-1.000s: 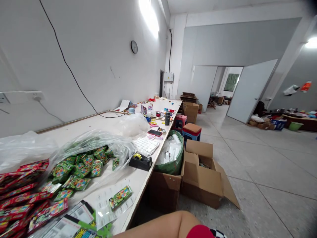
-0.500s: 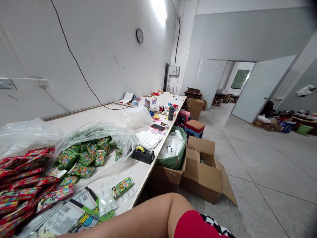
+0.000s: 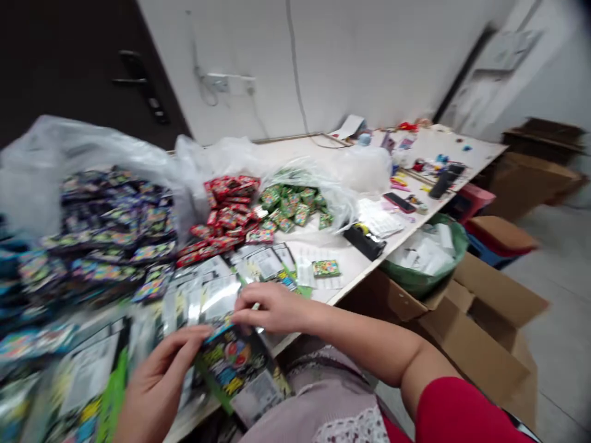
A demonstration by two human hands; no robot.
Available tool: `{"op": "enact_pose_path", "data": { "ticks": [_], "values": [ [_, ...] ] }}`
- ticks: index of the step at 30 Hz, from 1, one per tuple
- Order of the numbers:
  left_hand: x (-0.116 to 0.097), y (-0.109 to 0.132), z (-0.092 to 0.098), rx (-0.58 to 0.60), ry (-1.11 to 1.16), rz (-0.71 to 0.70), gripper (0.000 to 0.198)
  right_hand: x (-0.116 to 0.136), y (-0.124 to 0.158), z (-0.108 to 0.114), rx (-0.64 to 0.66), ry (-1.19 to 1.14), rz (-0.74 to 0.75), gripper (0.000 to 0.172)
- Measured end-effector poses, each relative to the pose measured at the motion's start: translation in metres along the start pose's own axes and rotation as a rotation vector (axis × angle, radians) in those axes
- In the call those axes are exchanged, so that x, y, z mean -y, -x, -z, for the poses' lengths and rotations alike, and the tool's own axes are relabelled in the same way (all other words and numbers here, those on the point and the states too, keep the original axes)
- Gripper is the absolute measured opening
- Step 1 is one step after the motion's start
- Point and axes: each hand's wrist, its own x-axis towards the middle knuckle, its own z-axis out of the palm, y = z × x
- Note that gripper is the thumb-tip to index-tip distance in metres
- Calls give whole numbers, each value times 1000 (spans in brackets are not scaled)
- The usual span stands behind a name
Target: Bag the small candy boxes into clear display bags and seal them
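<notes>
Left hand (image 3: 159,381) and right hand (image 3: 272,311) both grip one black printed foil packet (image 3: 231,363) above the white laminate bench (image 3: 332,271).

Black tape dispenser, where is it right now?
In the head view, the black tape dispenser sits right of centre near the white table's outer edge, right of green packets in a clear plastic bag.

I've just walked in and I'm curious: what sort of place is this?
It looks like a packing workshop: heaps of printed foil sachets cover a long workbench, with a tape dispenser on it and cardboard boxes beside it.
</notes>
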Motion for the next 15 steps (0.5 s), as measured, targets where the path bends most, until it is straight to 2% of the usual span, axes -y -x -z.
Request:
{"op": "enact_pose_path", "data": {
  "ticks": [2,4,7,10,12,15],
  "values": [
    [2,10,0,25,20,27,29,-1,10,-7,-33,-11,103,11],
    [1,17,-4,28,51,3,22,-5,17,-17,-94,-46,139,7],
    [-1,23,-12,-27,94,-19,15,-13,21,-28,-161,-59,142,3],
    [1,24,-15,-85,69,28,17,-18,20,-28,-128,-85,157,4],
    [1,24,-16,-75,42,44,19,-19,20,-27,-145,-114,150,6],
    [-1,23,-20,-14,35,25,15,-18,23,-33,-258,-128,134,4]
  ]
}}
